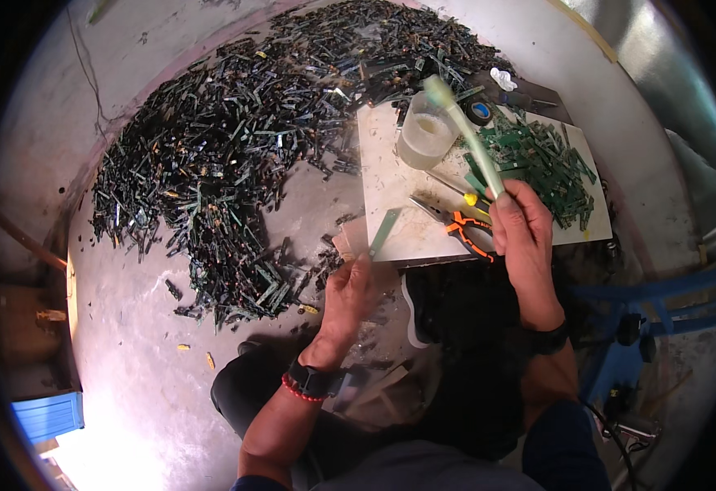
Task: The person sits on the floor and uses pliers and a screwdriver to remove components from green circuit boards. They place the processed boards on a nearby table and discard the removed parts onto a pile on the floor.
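My left hand (348, 290) pinches a thin green circuit board strip (387, 231) near the front left corner of a white board (389, 196). My right hand (523, 229) grips a pale green brush (479, 147) by its handle. Its blurred head is raised across the rim of a translucent plastic cup (423, 143) with cloudy liquid in it. Below the brush lie orange-and-black pliers (466, 232) and a yellow-handled screwdriver (466, 196). A heap of green circuit board strips (550, 168) covers the board's right side.
A large pile of dark strips (211, 164) spreads over the floor to the left and far side. Dark tape (479, 113) sits behind the cup, near a crumpled white piece (503, 79). A blue stool (620, 327) stands at right; a blue bin (49, 416) at far left.
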`<control>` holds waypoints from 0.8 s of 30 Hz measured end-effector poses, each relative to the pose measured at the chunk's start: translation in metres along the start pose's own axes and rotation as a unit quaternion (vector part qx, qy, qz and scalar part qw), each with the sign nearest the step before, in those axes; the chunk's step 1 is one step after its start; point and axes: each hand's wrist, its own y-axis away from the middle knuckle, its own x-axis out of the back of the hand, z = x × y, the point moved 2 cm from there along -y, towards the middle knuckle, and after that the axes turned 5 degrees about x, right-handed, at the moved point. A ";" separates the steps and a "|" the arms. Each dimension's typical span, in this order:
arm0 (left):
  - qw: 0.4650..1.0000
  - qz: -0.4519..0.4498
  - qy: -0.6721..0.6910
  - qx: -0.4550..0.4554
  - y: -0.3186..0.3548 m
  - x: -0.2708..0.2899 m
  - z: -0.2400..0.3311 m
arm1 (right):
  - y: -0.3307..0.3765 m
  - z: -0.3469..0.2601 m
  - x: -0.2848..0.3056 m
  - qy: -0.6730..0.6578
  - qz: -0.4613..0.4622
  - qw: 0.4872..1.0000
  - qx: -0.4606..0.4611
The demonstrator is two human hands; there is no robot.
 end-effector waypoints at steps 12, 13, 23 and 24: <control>0.999 0.005 0.035 0.012 0.000 0.002 0.003 | 0.005 0.035 0.011 0.256 -0.197 0.946 0.011; 0.999 0.005 0.033 0.012 -0.001 0.003 0.003 | 0.002 0.040 0.015 0.267 -0.145 0.953 0.014; 0.999 -0.002 0.038 0.031 -0.001 0.002 0.003 | 0.000 0.036 0.016 0.283 -0.239 0.929 -0.020; 0.997 0.002 0.055 0.062 -0.002 0.002 0.003 | -0.001 0.035 0.016 0.281 -0.240 0.929 -0.027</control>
